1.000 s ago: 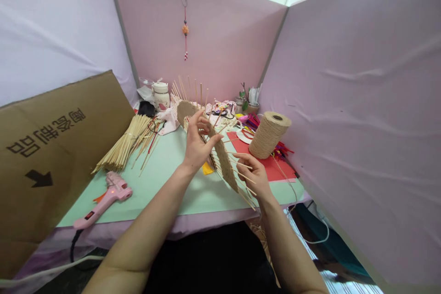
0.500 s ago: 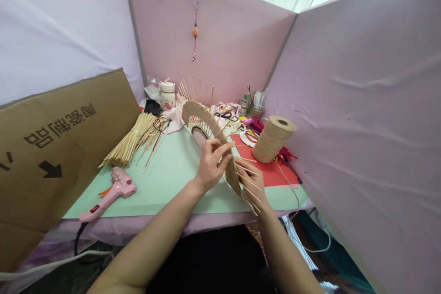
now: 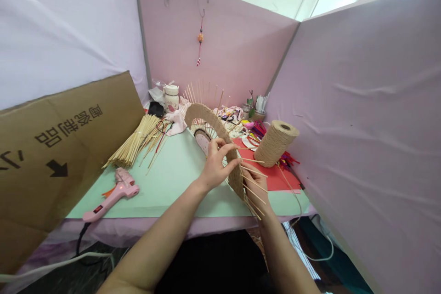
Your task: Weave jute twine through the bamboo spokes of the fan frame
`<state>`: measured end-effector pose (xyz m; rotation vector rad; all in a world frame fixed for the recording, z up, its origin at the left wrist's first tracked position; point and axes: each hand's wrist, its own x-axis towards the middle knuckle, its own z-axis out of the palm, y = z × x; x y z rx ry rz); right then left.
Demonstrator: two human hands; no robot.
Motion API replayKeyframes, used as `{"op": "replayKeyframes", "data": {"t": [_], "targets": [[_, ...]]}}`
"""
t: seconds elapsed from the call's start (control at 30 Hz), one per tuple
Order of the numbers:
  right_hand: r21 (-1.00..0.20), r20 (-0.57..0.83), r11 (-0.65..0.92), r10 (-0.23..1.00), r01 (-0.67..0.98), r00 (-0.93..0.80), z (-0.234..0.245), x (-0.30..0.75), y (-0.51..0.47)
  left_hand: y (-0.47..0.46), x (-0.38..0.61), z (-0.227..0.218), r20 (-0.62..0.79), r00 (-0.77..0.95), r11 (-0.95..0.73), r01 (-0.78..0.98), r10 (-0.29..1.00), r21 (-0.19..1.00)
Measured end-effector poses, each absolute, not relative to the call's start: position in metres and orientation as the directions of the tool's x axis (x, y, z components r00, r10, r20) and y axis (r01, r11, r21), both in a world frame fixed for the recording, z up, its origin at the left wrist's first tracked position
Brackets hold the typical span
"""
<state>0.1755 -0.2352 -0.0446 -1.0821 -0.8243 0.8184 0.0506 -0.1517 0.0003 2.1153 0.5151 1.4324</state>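
Observation:
A half-made woven basket [image 3: 207,112] is held tilted above the table, with a broad tan twine band and thin wooden sticks fanning out from it. A pale pink round base [image 3: 202,141] with a dark rim shows inside the ring. My left hand [image 3: 218,163] is closed on the band from the left, thumb and fingers close together at its near part. Behind the sticks on the right, my right hand [image 3: 255,184] grips the same band; sticks partly cover its fingers. A large spool of tan twine [image 3: 276,143] stands just beyond my right hand.
A pink glue gun [image 3: 115,196] lies at the front left, beside a bundle of wooden sticks [image 3: 134,140]. A cardboard sheet [image 3: 76,147] leans at left. Red paper [image 3: 284,178] lies under the spool. A white jar [image 3: 171,98] and small plant pots [image 3: 258,114] stand at the back.
The whole view has shifted slightly, so everything sits a little lower and further right. Both hands keep their hold on the basket, with little visible finger movement.

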Motion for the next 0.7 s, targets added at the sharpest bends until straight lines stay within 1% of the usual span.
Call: {"op": "replayKeyframes", "data": {"t": [0.13,0.3,0.37,0.5,0.7], "targets": [[-0.964,0.14,0.223,0.888,-0.145,0.438,-0.039,0.175,-0.238,-0.142,0.049,0.001,0.745,0.373,-0.799,-0.017,0.553,0.601],[-0.977,0.207,0.205,0.864,0.054,0.459,-0.035,0.187,-0.251,-0.133,0.044,0.003,0.742,0.395,-0.801,-0.025,0.542,0.598],[-0.977,0.211,0.177,0.853,0.117,0.476,-0.033,0.193,-0.259,-0.132,0.042,0.004,0.739,0.411,-0.803,-0.027,0.534,0.595],[-0.967,0.227,0.138,0.847,0.213,0.481,-0.03,0.2,-0.275,-0.135,0.041,0.006,0.741,0.422,-0.809,-0.029,0.523,0.588],[-0.94,0.257,0.129,0.878,0.317,0.405,-0.028,0.198,-0.284,-0.142,0.05,0.002,0.718,0.389,-0.786,0.024,0.577,0.618]]}}
